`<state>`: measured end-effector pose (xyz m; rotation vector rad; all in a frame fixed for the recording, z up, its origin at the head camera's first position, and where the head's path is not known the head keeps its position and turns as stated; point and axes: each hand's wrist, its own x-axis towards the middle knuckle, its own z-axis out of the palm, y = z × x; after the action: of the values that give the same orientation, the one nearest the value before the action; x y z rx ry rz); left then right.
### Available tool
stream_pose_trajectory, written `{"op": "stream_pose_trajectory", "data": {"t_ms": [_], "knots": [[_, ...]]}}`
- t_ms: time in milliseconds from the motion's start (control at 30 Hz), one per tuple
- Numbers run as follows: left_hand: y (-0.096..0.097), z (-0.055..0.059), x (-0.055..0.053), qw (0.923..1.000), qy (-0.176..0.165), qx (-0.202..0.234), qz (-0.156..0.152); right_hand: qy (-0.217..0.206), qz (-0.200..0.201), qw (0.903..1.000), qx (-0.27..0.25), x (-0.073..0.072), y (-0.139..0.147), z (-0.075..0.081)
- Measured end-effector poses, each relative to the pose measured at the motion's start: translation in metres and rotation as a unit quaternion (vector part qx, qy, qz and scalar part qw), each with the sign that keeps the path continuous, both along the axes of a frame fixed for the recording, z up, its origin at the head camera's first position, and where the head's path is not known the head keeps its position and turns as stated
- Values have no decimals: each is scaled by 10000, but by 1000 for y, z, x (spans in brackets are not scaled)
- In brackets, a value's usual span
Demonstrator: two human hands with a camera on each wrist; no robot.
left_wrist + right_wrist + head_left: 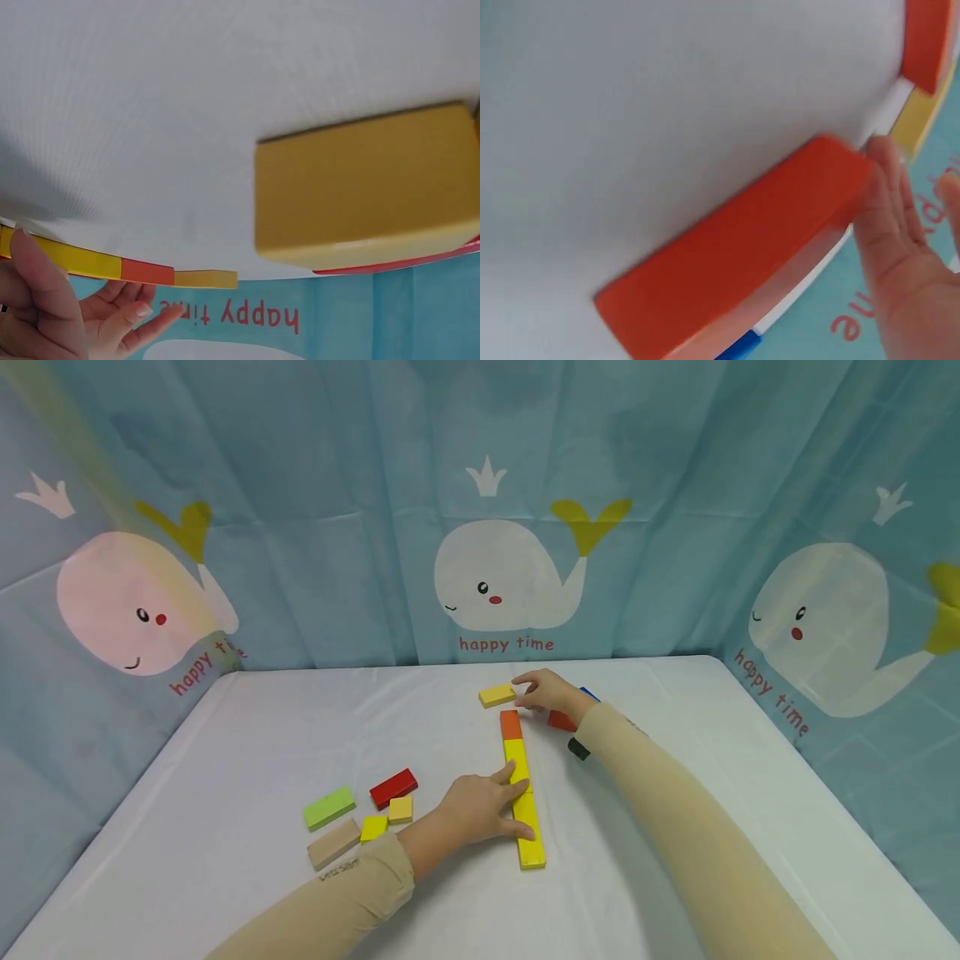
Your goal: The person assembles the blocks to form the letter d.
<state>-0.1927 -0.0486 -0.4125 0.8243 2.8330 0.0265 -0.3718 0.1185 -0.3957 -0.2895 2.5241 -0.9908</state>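
Note:
A straight line of blocks runs away from me on the table: two yellow blocks point(531, 852) and an orange block point(510, 725) at the far end. My left hand point(472, 812) rests on the yellow blocks from the left, its fingers and thumb spread. Just beyond the orange end lies a pale yellow block point(497, 696), turned at an angle. My right hand point(551, 692) is beside that block's right end, fingers extended and apart, with nothing held. Contact with the block is unclear. Another orange block point(735, 247) lies close to the right hand, partly hidden in the head view.
By the right forearm are a blue block point(589, 693) and a dark block point(578, 749). Left of the left hand lie red point(393, 788), green point(330, 809), wooden point(333, 844), small yellow point(374, 828) and pale yellow point(401, 810) blocks. A whale-print curtain point(330, 593) borders the white table.

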Motion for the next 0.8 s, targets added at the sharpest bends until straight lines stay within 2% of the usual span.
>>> {"op": "stream_pose_trajectory", "data": {"t_ms": [233, 567, 800], "knots": [[-1, 1, 0, 9999, -148, 31, 35, -222, 158, 9992, -282, -11, 4, -1], [1, 3, 3, 9999, -121, -18, 59, -486, 6, 9987, 147, -24, -5, -7], [-1, 2, 3, 10000, -22, -32, 65, -415, -12, 9980, 471, -30, -12, -12]]}}
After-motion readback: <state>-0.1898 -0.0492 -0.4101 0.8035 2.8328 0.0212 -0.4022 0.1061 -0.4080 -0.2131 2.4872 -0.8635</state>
